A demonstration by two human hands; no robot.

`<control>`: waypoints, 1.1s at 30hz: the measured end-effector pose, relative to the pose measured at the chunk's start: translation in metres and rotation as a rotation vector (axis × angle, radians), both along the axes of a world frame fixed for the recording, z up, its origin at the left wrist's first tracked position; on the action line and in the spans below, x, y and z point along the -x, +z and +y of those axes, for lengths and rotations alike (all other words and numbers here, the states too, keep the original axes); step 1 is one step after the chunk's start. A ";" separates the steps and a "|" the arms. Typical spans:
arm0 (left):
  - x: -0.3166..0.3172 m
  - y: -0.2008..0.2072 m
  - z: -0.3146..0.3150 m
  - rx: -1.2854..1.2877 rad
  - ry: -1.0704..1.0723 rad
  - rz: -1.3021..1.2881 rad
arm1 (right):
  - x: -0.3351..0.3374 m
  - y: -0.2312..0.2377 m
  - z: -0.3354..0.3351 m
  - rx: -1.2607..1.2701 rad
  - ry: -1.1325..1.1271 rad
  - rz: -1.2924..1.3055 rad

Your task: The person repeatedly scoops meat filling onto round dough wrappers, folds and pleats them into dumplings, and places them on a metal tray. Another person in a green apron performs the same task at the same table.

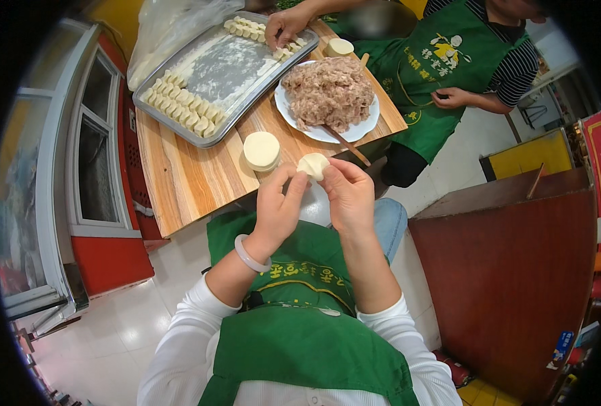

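Note:
Between my two hands, just past the near edge of the table, is a pale dough wrapper (313, 165), partly gathered like a dumpling. My left hand (281, 203) pinches its left side with thumb and forefinger. On its right side the fingers of my right hand (349, 193) are closed. Whether filling lies inside cannot be seen. A stack of round wrappers (261, 151) stands on the wooden table beside my left fingertips. Beyond my hands, a white plate (283, 108) carries a mound of minced meat filling (331, 91), with a wooden stick (346, 144) poking out toward me.
A metal tray (226, 128) dusted with flour holds rows of dumplings (182, 105). A co-worker's hand (287, 26) reaches onto its far end. Another wrapper stack (339, 47) sits behind the plate. At right stand a person in a green apron (442, 64) and a dark red cabinet (510, 271).

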State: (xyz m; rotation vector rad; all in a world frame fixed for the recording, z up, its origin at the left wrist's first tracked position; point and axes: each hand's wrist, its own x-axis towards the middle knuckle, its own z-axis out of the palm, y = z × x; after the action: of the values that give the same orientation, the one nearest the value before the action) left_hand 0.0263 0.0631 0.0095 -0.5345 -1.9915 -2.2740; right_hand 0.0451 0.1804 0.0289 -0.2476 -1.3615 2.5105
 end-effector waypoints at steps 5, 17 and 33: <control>-0.001 0.000 0.005 -0.412 -0.126 -0.221 | 0.001 -0.015 -0.005 0.011 -0.060 0.101; 0.023 0.013 -0.025 -0.402 -0.492 -0.397 | -0.008 -0.003 -0.002 -0.285 0.022 0.043; 0.024 0.001 -0.036 -0.316 -0.686 -0.558 | -0.003 -0.006 0.006 -0.333 0.106 0.013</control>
State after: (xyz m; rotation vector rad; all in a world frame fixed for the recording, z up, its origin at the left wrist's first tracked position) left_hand 0.0024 0.0273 0.0106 -0.6854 -1.7363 -3.4007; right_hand 0.0476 0.1866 0.0232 -0.0915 -1.7981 2.3097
